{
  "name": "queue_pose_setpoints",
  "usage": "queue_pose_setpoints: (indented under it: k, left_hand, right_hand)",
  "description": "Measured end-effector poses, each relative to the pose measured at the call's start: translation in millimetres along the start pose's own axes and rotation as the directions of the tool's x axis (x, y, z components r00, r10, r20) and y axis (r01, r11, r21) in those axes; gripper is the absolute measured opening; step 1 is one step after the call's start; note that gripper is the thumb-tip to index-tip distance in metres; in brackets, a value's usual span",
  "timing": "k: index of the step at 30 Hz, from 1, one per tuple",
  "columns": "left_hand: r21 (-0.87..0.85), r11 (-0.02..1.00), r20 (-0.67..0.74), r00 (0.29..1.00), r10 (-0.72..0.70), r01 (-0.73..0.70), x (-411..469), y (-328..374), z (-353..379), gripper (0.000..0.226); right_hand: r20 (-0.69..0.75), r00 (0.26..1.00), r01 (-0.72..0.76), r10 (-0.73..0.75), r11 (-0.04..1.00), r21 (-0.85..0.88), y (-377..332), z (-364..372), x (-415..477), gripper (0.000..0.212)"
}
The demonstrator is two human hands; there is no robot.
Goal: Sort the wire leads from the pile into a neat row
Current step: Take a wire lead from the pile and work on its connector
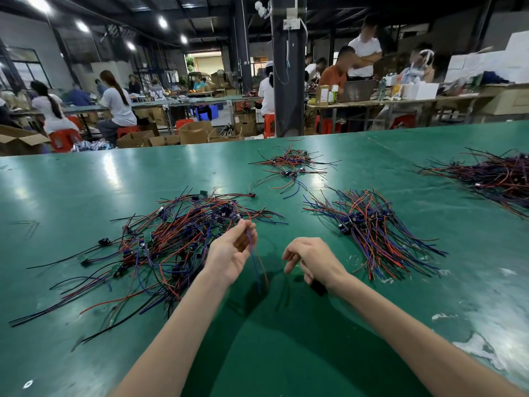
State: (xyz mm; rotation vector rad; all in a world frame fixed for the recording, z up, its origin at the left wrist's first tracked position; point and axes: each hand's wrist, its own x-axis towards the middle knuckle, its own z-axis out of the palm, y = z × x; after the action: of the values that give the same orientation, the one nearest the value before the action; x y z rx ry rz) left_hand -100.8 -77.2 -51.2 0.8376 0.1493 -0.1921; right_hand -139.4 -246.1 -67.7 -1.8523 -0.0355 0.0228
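A tangled pile (160,247) of red, blue and black wire leads with small boards lies on the green table (286,353) at the left. My left hand (232,253) is raised beside its right edge and pinches one wire lead (254,265), whose blue and red wires hang down blurred. My right hand (312,260) hovers over the table to the right, fingers loosely curled downward, with a dark object (318,287) under its wrist that I cannot identify. A combed row of leads (372,233) lies to the right of that hand.
A small loose cluster of leads (292,166) lies farther back in the middle. Another large heap (495,179) sits at the far right. White scuffs mark the table at the right. Beyond the table edge, people sit at benches among boxes and red stools.
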Motion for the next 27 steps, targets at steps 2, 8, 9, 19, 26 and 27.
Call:
queue_pose_setpoints:
  k: [2,8,9,19,26,27]
  left_hand:
    - [0.115,0.993,0.043,0.999,-0.013,0.008,-5.8,-10.2,8.9,0.018]
    - [0.226,0.974,0.102,0.994,-0.048,0.024,-13.6,-38.7,22.6,0.013]
    - [0.223,0.974,0.107,0.993,-0.052,0.028,-13.3,-39.4,21.9,0.013]
    - [0.289,0.956,0.073,0.997,0.029,-0.049,-14.4,-37.6,17.3,0.01]
    - [0.235,0.969,-0.034,0.996,0.086,-0.076,-3.1,-19.7,10.4,0.011]
    - [0.221,0.973,-0.043,0.995,0.085,-0.073,-1.3,-17.6,8.7,0.011]
  right_hand:
    - [-0.009,1.0,0.029,-0.028,0.995,0.093,0.4,-0.6,0.4,0.023]
    - [0.004,0.983,0.183,-0.186,0.972,0.151,-0.5,11.2,-1.1,0.011]
    - [-0.005,0.981,0.191,-0.192,0.969,0.155,0.2,12.2,-0.9,0.012]
    - [0.071,0.986,0.138,-0.152,0.974,0.18,-0.5,11.2,-2.4,0.021]
    - [0.157,0.98,0.101,-0.122,0.986,0.133,2.4,17.0,-6.2,0.02]
    - [0.17,0.977,0.108,-0.128,0.987,0.121,2.0,18.3,-6.7,0.02]
